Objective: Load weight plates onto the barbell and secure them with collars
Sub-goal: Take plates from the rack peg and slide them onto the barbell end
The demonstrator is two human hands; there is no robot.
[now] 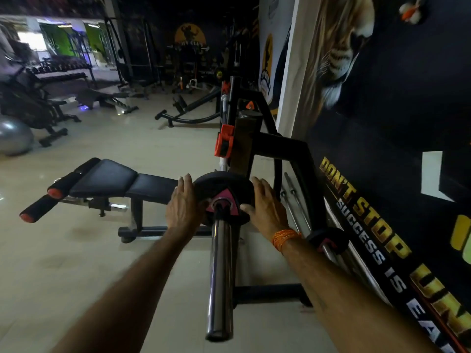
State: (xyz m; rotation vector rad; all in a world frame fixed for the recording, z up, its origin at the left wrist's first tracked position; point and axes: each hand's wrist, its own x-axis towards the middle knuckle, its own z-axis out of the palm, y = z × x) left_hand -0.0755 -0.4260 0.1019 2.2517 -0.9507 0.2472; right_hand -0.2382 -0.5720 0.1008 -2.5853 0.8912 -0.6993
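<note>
One plate [221, 186] sits on bar [220, 276], pressed between left grip [182, 203] and right grip [266, 205], fingers flat, not clenched; bar this side of the grips is bare, so collar, perhaps more plates, remain.

The pale tiled floor [76, 263] is holding up a black padded bench [109, 178], a grey ball [14, 136] and a black metal rack [270, 293], which is carrying a shiny steel barbell [220, 276].

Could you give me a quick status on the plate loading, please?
Left hand and right hand flat against sides of weight plate. Plate on barbell sleeve, far up by the rack. No collar on yet; nothing seen in the way.
</note>
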